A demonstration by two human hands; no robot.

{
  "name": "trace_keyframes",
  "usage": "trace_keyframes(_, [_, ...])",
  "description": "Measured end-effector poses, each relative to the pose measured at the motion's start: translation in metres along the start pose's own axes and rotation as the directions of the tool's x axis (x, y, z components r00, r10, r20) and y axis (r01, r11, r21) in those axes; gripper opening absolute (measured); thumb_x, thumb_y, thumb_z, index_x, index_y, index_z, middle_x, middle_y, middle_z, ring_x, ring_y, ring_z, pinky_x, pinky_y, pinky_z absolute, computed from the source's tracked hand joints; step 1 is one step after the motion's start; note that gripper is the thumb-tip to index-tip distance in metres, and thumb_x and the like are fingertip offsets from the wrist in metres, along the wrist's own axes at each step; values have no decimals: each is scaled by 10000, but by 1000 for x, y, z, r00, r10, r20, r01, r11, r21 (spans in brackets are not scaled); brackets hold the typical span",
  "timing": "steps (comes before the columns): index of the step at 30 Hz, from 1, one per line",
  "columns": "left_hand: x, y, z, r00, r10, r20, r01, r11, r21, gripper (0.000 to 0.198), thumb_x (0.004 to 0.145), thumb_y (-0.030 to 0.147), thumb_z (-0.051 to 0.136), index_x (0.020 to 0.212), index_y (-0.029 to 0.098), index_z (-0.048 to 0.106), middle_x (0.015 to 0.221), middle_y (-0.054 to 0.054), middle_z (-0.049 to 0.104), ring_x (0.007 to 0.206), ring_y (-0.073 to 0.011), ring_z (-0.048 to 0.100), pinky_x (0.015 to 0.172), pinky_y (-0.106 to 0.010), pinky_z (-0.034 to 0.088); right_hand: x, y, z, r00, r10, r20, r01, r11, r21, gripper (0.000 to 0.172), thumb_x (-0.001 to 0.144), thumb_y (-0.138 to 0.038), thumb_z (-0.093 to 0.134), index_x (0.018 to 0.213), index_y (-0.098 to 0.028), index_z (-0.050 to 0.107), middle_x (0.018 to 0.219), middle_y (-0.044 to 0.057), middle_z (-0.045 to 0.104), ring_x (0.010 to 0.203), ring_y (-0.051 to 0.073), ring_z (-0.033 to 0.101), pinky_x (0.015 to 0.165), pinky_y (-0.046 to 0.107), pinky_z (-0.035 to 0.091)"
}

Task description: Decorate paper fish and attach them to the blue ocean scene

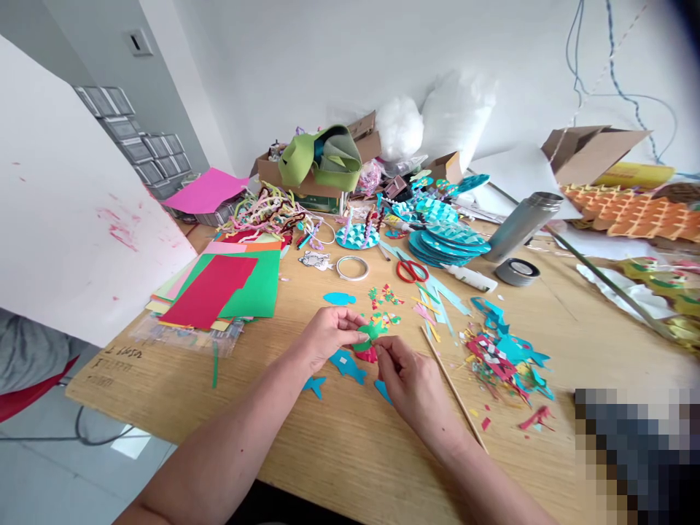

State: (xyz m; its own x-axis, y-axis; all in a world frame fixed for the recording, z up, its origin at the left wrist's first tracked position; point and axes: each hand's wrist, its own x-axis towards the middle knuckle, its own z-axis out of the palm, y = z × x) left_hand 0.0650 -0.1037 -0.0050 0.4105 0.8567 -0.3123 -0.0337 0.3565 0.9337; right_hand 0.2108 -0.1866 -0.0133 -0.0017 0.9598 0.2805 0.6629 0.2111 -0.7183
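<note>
My left hand [327, 334] and my right hand [411, 380] meet over the middle of the wooden table [350, 445]. Both pinch a small green and red paper cut-out [370, 338] between their fingertips, just above the tabletop. Blue paper fish shapes [346, 362] lie under and beside the hands. A blue oval paper piece [339, 298] rests a little farther back. Small multicoloured paper bits [385, 296] are scattered just beyond the hands.
A stack of coloured paper sheets [222, 288] lies at the left. Red scissors [412, 271], a tape ring [352, 267], a glue stick [470, 277], teal paper discs [448, 244], a steel flask [522, 224] and a scrap pile [503, 357] lie behind and right. A thin wooden stick [453, 390] runs beside my right hand.
</note>
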Motion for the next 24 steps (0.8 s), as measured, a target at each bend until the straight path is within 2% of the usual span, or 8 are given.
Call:
trace_keyframes(9, [-1,1,0,999,-34,15,35,997,-63,339,525,166,817,822,105,667,693,-43,705,592,-127,648,598,-249,516,-1,2,1,1000,-12,-2,12,1000,-23,218,929,-252,393,857,-169,582,624,5,598,531,124,557,518,212,372])
trace_keyframes(13, [-3,3,0,999,-31,10,31,996,-80,350,527,234,827,818,106,679,668,-36,698,584,-123,636,597,-251,510,0,2,0,1000,-23,4,23,999,-48,213,933,-255,395,879,-169,583,614,0,593,524,127,557,521,217,374])
trace_keyframes(18, [-3,3,0,999,-29,32,31,999,-44,399,536,362,827,795,91,691,681,-42,691,588,-123,622,592,-252,498,0,3,1,998,-58,3,58,995,-82,204,932,-251,408,892,-174,593,625,2,617,532,125,573,532,212,378])
trace_keyframes(24, [-2,1,-1,999,-34,20,34,999,10,350,526,368,824,693,100,674,608,-20,660,523,-93,571,518,-209,427,-1,3,2,992,-128,8,127,981,-149,210,933,-227,409,874,-169,601,634,4,630,536,120,583,539,207,378])
